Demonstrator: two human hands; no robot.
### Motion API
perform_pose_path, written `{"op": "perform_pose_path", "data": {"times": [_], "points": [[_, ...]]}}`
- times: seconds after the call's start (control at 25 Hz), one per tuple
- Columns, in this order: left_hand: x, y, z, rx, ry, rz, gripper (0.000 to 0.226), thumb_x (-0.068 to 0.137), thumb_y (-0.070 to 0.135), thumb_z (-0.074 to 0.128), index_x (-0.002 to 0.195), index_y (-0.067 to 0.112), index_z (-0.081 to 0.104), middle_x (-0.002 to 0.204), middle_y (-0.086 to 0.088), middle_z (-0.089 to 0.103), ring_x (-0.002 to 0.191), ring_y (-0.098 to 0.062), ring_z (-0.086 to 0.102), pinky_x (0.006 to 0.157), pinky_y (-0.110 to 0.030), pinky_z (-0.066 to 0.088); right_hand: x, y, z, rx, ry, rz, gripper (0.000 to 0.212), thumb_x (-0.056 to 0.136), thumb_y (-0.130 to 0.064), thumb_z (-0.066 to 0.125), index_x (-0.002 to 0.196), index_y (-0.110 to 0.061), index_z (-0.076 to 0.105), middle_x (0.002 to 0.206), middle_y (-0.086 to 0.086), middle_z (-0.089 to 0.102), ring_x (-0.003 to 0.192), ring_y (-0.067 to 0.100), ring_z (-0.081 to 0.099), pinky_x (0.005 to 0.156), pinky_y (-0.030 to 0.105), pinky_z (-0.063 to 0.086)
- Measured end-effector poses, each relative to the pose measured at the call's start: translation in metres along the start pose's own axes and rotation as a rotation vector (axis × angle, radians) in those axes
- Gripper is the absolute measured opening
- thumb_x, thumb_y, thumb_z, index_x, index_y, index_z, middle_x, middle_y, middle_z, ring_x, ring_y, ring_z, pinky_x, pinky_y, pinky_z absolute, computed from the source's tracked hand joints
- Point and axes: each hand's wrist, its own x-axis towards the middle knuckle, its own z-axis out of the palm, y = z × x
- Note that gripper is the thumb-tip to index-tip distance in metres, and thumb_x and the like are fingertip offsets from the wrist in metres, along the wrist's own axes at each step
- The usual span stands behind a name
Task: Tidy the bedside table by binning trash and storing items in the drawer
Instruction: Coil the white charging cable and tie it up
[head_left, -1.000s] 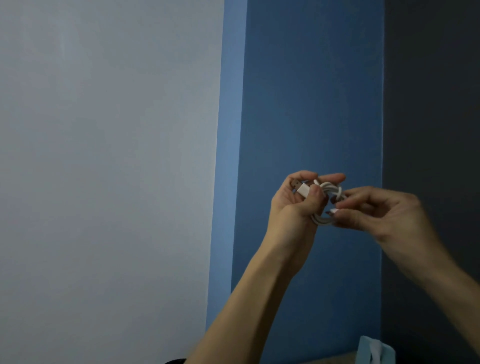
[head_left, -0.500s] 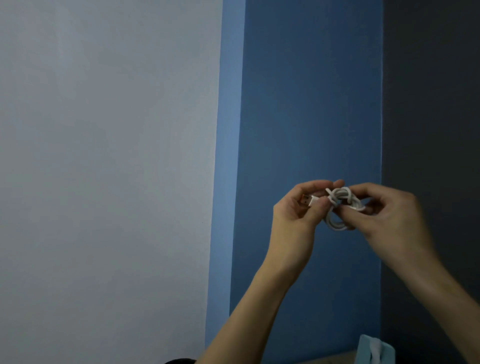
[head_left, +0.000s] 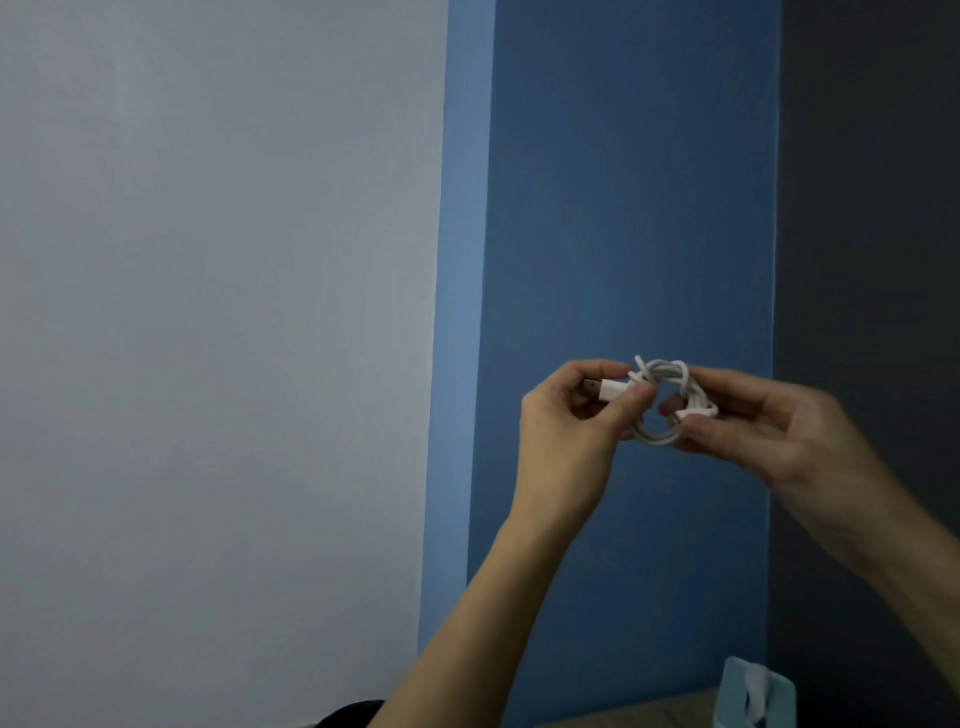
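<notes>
Two hands, left hand and right hand gripping coiled white cable, tissue box below

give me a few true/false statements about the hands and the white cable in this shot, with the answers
1. Both hands hold the coiled white cable. True.
2. The cable hangs straight down, uncoiled. False: it is wound into a small loop between the hands.
3. The left hand pinches the end with the USB plug. True.
4. The cable is lying on the table top. False: it is held up in the air in front of the blue wall.
5. The right hand is away from the cable. False: its fingertips grip the coil's right side.
6. A light blue tissue box shows at the bottom edge. True.
</notes>
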Motion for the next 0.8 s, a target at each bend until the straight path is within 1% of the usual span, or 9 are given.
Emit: {"op": "perform_pose_path", "data": {"times": [0.08, 0.2, 0.32, 0.4, 0.52, 0.56, 0.6, 0.68, 0.8], "points": [[0.001, -0.001, -0.003, -0.002, 0.007, -0.006, 0.012, 0.081, 0.004, 0.071, 0.092, 0.006, 0.067, 0.071, -0.003, 0.065, 0.061, -0.007, 0.063, 0.062, -0.021, 0.057, -0.001, 0.001, -0.001, 0.095, -0.026, 0.048, 0.065, 0.054, -0.057, 0.075, 0.108, -0.02, 0.07, 0.108, 0.006, 0.071, 0.102, 0.02, 0.066, 0.078, 0.023, 0.054], [-0.002, -0.006, -0.007, -0.024, 0.028, -0.029, 0.016, 0.079, 0.001, 0.072, 0.094, 0.006, 0.068, 0.07, -0.001, 0.065, 0.061, -0.007, 0.063, 0.061, -0.023, 0.058, -0.005, 0.002, 0.001, 0.209, 0.029, 0.103, 0.039, 0.071, -0.044, 0.061, 0.096, -0.018, 0.074, 0.102, 0.007, 0.073, 0.1, 0.022, 0.067, 0.075, 0.021, 0.055], [-0.007, -0.019, -0.012, 0.001, 0.037, -0.056, 0.026, 0.079, 0.005, 0.073, 0.104, 0.011, 0.068, 0.069, -0.002, 0.063, 0.064, -0.01, 0.063, 0.058, -0.022, 0.057, -0.011, 0.017, 0.013, 0.069, 0.101, 0.099, 0.043, 0.059, -0.035, 0.071, 0.1, -0.021, 0.071, 0.094, -0.005, 0.075, 0.09, 0.012, 0.07, 0.072, 0.014, 0.053], [-0.012, -0.038, -0.018, 0.083, 0.012, -0.099, 0.022, 0.08, 0.009, 0.074, 0.1, 0.016, 0.069, 0.068, -0.001, 0.062, 0.065, -0.011, 0.06, 0.056, -0.02, 0.052, -0.018, 0.04, 0.022, 0.079, 0.195, 0.151, 0.041, 0.054, -0.032, 0.073, 0.094, -0.022, 0.07, 0.086, -0.006, 0.076, 0.084, 0.012, 0.071, 0.065, 0.012, 0.052], [-0.025, -0.078, -0.033, 0.179, -0.036, -0.212, 0.015, 0.079, 0.008, 0.074, 0.091, 0.016, 0.068, 0.066, 0.0, 0.062, 0.061, -0.008, 0.057, 0.06, -0.02, 0.047, -0.033, 0.087, 0.035, 0.178, 0.239, 0.287, 0.06, 0.04, -0.05, 0.082, 0.089, -0.016, 0.074, 0.083, 0.002, 0.076, 0.08, 0.012, 0.071, 0.063, 0.014, 0.053], [-0.029, -0.092, -0.038, 0.21, -0.049, -0.247, 0.015, 0.079, 0.008, 0.074, 0.089, 0.017, 0.067, 0.067, 0.0, 0.063, 0.06, -0.005, 0.057, 0.06, -0.017, 0.046, -0.037, 0.102, 0.039, 0.199, 0.255, 0.351, 0.055, 0.046, -0.043, 0.082, 0.092, -0.013, 0.073, 0.082, 0.003, 0.076, 0.08, 0.013, 0.071, 0.062, 0.014, 0.054], [-0.037, -0.112, -0.045, 0.237, -0.048, -0.292, 0.016, 0.079, 0.007, 0.074, 0.086, 0.019, 0.066, 0.068, 0.001, 0.064, 0.059, -0.001, 0.058, 0.06, -0.015, 0.047, -0.045, 0.124, 0.045, 0.232, 0.272, 0.424, 0.043, 0.058, -0.028, 0.079, 0.096, -0.007, 0.072, 0.08, 0.002, 0.076, 0.079, 0.013, 0.071, 0.061, 0.014, 0.054], [-0.052, -0.145, -0.058, 0.275, -0.038, -0.37, 0.017, 0.078, 0.007, 0.075, 0.084, 0.02, 0.067, 0.069, 0.001, 0.065, 0.058, 0.001, 0.059, 0.059, -0.013, 0.047, -0.064, 0.16, 0.06, 0.277, 0.319, 0.541, 0.026, 0.075, -0.001, 0.066, 0.1, -0.001, 0.067, 0.07, -0.005, 0.074, 0.07, 0.008, 0.07, 0.059, 0.013, 0.054], [-0.074, -0.194, -0.076, 0.33, -0.039, -0.485, 0.022, 0.078, 0.009, 0.075, 0.099, 0.013, 0.069, 0.067, 0.002, 0.064, 0.054, 0.002, 0.058, 0.055, -0.012, 0.046, -0.092, 0.216, 0.078, 0.297, 0.337, 0.685, 0.018, 0.078, 0.001, 0.064, 0.096, -0.003, 0.067, 0.066, -0.005, 0.074, 0.068, 0.011, 0.069, 0.061, 0.014, 0.055]]}}
